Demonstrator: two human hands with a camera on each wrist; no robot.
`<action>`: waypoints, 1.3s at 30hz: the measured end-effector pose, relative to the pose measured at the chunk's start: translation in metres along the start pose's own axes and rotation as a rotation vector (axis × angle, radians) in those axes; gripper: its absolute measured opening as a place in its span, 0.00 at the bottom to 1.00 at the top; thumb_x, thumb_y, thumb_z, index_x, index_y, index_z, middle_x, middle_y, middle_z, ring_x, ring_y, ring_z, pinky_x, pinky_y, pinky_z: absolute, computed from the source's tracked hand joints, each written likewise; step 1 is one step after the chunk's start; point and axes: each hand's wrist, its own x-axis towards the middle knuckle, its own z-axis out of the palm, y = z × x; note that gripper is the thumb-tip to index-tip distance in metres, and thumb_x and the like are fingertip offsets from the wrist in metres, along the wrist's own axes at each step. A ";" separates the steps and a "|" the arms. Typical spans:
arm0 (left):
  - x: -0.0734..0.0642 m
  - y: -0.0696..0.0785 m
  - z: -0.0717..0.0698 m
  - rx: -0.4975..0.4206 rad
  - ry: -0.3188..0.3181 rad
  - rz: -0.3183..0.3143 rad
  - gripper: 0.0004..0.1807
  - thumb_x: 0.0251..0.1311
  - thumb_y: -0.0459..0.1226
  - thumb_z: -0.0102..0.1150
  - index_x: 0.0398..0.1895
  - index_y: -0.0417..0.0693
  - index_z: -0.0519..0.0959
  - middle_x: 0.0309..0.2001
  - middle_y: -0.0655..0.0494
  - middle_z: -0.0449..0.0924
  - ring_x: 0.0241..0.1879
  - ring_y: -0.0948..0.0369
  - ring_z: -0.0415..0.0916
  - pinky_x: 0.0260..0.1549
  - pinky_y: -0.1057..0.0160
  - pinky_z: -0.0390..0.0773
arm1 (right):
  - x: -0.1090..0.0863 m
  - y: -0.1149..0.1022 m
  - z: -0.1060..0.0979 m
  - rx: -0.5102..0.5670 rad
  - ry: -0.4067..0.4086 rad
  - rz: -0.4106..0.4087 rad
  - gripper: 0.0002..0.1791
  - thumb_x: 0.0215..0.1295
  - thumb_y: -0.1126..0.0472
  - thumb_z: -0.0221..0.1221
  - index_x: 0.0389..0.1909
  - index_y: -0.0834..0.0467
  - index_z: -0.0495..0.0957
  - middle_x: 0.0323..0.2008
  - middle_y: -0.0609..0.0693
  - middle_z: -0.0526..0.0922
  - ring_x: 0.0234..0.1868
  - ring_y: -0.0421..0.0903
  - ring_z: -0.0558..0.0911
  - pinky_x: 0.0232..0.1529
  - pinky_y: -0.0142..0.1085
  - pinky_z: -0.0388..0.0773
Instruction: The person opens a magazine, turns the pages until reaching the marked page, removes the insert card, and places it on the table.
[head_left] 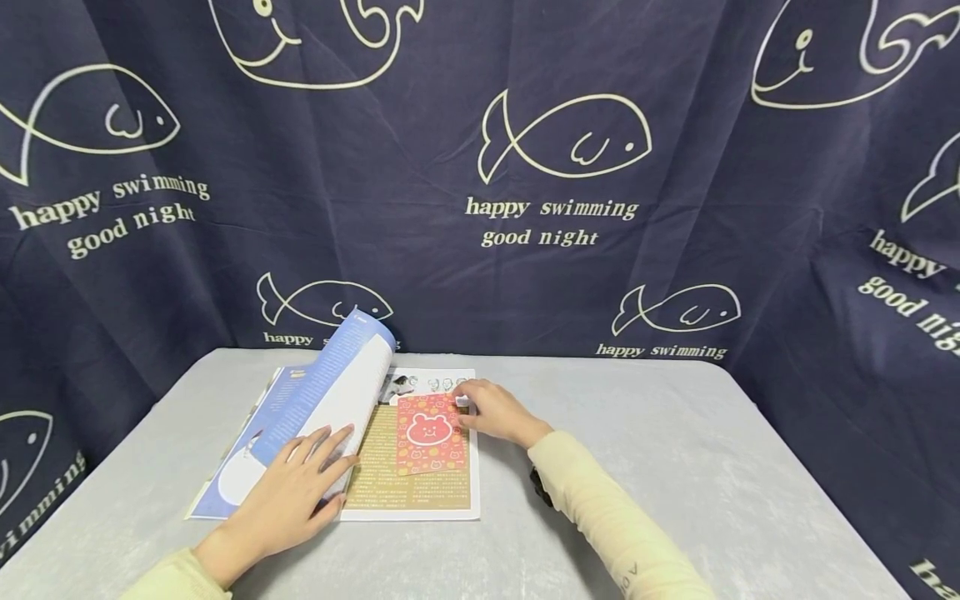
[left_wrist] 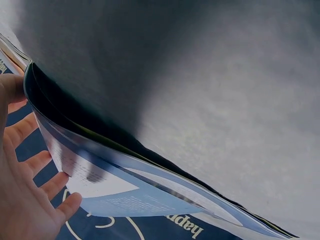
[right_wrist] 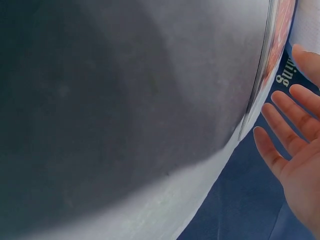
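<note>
A magazine [head_left: 375, 493] lies open on the table, its brown right page printed with text. On that page rests a red card [head_left: 431, 457] with a bear face and small yellow patterns. My left hand [head_left: 292, 492] lies with spread fingers against a lifted blue-and-white page [head_left: 341, 375], which curls up toward the left. In the left wrist view the left hand's fingers [left_wrist: 42, 160] stretch along the bowed pages [left_wrist: 100, 172]. My right hand [head_left: 498, 412] is at the card's upper right edge, fingertips over it. Its fingers are relaxed and apart in the right wrist view.
A grey cloth-covered table [head_left: 675, 467] extends to the right of the magazine. Behind and beside it hangs a dark blue curtain [head_left: 562, 308] with white fish drawings and lettering. A dark band [head_left: 540, 487] shows at my right wrist.
</note>
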 end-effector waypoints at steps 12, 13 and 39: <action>0.000 0.001 -0.001 0.014 -0.014 0.015 0.18 0.44 0.45 0.55 0.41 0.52 0.76 0.57 0.46 0.71 0.55 0.43 0.67 0.48 0.45 0.65 | 0.008 0.002 0.005 0.001 -0.037 0.060 0.24 0.56 0.52 0.62 0.51 0.58 0.73 0.52 0.53 0.77 0.55 0.50 0.74 0.57 0.43 0.68; 0.000 0.001 -0.001 0.013 -0.021 0.010 0.18 0.44 0.46 0.55 0.41 0.52 0.76 0.57 0.46 0.71 0.55 0.44 0.68 0.48 0.45 0.65 | 0.009 0.002 0.005 0.005 -0.043 0.065 0.24 0.56 0.52 0.62 0.52 0.59 0.73 0.53 0.54 0.76 0.56 0.50 0.73 0.58 0.44 0.67; -0.002 0.001 -0.003 0.012 -0.177 -0.104 0.24 0.51 0.57 0.56 0.49 0.58 0.77 0.53 0.51 0.74 0.48 0.52 0.71 0.46 0.50 0.68 | 0.018 -0.002 0.006 -0.002 -0.129 0.085 0.28 0.55 0.55 0.61 0.56 0.59 0.70 0.59 0.53 0.72 0.64 0.55 0.64 0.63 0.53 0.58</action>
